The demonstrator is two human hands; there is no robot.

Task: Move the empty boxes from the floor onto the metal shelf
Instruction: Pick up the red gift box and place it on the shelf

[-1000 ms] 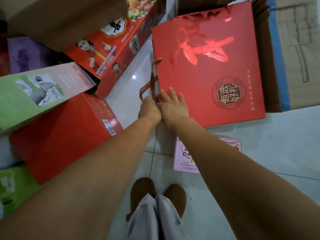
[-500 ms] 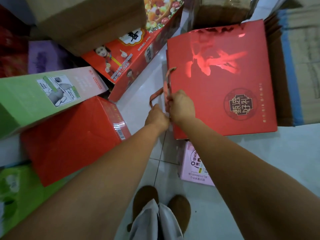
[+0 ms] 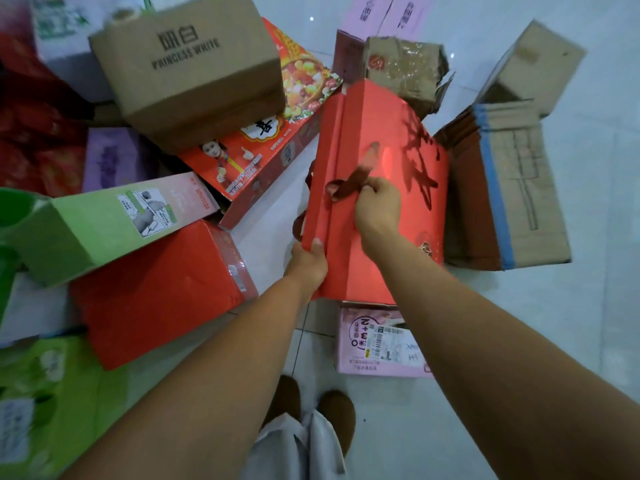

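A flat glossy red gift box with dark red ribbon handles is tilted up on its left edge above the white tile floor. My right hand pinches one ribbon handle on the box's upper face. My left hand grips the near lower corner of the box's narrow side, thumb on top. A second ribbon loop hangs off the left side, partly hidden. No metal shelf is in view.
Boxes crowd the floor: a brown "Princess White" carton, a red printed box, a green-and-pink box, a red box, a pink box by my feet, flattened cardboard at right. Bare tile lies at right.
The red gift box lay flat a second ago and now is lifted and tipped onto its edge. My right hand took the ribbon handle; my left shifted to the box's near corner.
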